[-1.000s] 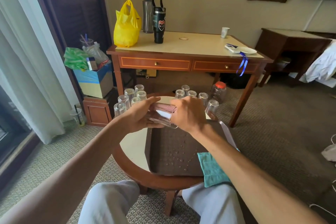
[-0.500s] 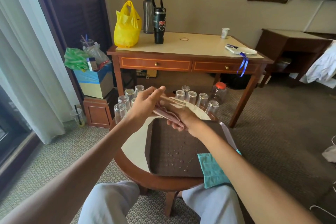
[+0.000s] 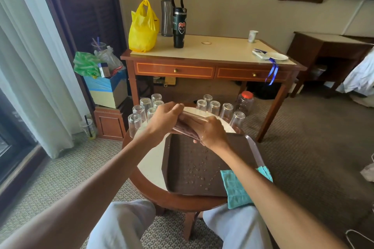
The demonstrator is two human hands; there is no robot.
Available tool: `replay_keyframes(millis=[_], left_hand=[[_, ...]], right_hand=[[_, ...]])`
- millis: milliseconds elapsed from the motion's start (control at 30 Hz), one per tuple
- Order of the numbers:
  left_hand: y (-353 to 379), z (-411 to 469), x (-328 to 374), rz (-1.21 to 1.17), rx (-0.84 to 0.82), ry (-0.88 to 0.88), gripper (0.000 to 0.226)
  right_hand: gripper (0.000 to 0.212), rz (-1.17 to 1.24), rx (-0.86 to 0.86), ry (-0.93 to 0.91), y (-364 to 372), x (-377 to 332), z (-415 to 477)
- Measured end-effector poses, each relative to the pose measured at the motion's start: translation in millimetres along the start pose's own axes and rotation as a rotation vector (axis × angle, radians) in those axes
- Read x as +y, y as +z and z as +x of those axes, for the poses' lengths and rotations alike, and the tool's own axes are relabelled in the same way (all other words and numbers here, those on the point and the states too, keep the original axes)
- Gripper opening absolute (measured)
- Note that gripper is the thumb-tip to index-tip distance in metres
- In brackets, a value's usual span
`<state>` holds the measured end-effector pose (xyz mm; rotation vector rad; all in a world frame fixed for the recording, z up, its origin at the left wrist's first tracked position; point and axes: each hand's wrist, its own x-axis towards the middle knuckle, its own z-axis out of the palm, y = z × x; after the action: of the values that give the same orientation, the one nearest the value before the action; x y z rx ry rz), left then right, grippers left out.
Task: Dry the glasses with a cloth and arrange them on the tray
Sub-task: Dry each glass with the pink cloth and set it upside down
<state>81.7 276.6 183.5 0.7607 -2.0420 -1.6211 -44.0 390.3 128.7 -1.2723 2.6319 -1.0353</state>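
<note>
Both hands hold one clear glass [image 3: 191, 125] on its side above the far edge of the brown tray [image 3: 182, 184]. My left hand [image 3: 164, 120] grips its far end from the left. My right hand [image 3: 213, 132] grips its near end from the right. Water drops dot the tray floor. A teal cloth [image 3: 235, 188] lies at the tray's near right corner, partly under my right forearm. Several upturned glasses stand in a left group [image 3: 141, 111] and a right group [image 3: 220, 109] on the round table [image 3: 149, 170].
A wooden desk [image 3: 210, 54] stands behind the round table, bearing a yellow bag [image 3: 142, 28], a grey bottle [image 3: 166, 16] and a black tumbler [image 3: 179, 26]. A jar with a red lid [image 3: 244, 102] sits on the carpet. A cluttered box [image 3: 105, 87] stands at the left.
The glass has tilted from nearly level to slanting down toward the right. My right hand dropped lower over the tray's far edge, and my left hand rose to the glass's far end.
</note>
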Motion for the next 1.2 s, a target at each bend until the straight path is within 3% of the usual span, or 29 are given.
replay_keyframes(millis=[100,200,300,367,433,500,600,667,700,800,867,900,967,1033,1100,1133,1200], left_hand=[[-2,-2,-5,0.145,0.061,0.301,0.032],[-3,-1,-17,0.070,0.016,0.273,0.027],[-2,3,-19,-0.272,-0.142,-0.039,0.017],[-3,3,-18,-0.436,-0.224,-0.267,0.021],[-3,1,-17,-0.439,-0.272,-0.390,0.028],[1,0,-16,-0.400,-0.247,-0.424,0.022],[6,-2,-14,-0.320,-0.157,-0.291,0.015],[6,-2,-14,-0.208,-0.110,-0.119,0.019],[6,-2,-14,-0.129,-0.079,-0.029,0.021],[5,0,-14,0.064,0.025,0.184,0.022],[6,-1,-15,0.065,0.062,0.230,0.020],[5,-2,-17,0.038,0.061,0.229,0.019],[4,-1,-18,-0.094,0.008,0.142,0.017],[-1,0,-15,-0.299,-0.108,-0.076,0.015],[-3,0,-10,-0.436,-0.202,-0.296,0.017],[-3,-1,-8,-0.443,-0.214,-0.353,0.019],[-2,0,-6,-0.392,-0.172,-0.382,0.016]], right_hand=[[0.052,0.567,-0.353,0.297,-2,-15,-10],[0.058,0.627,-0.492,0.440,-11,-22,-15],[0.035,0.267,-0.301,0.355,-19,-23,-8],[0.024,-0.128,-0.009,0.067,-27,-28,-9],[0.027,-0.411,0.192,-0.240,-33,-34,-15],[0.026,-0.437,0.229,-0.343,-35,-35,-18],[0.019,-0.378,0.177,-0.199,-31,-29,-19],[0.015,-0.267,0.071,0.045,-24,-19,-13],[0.019,-0.097,-0.052,0.186,-20,-19,-12],[0.057,0.538,-0.442,0.519,-14,-22,-15],[0.073,0.608,-0.544,0.570,-16,-26,-16],[0.072,0.539,-0.536,0.563,-17,-26,-14],[0.047,0.289,-0.388,0.470,-22,-27,-9],[0.026,-0.042,-0.083,0.233,-25,-30,-7],[0.029,-0.385,0.196,-0.087,-27,-32,-11],[0.032,-0.471,0.259,-0.203,-31,-35,-14],[0.028,-0.480,0.227,-0.251,-34,-35,-13]])
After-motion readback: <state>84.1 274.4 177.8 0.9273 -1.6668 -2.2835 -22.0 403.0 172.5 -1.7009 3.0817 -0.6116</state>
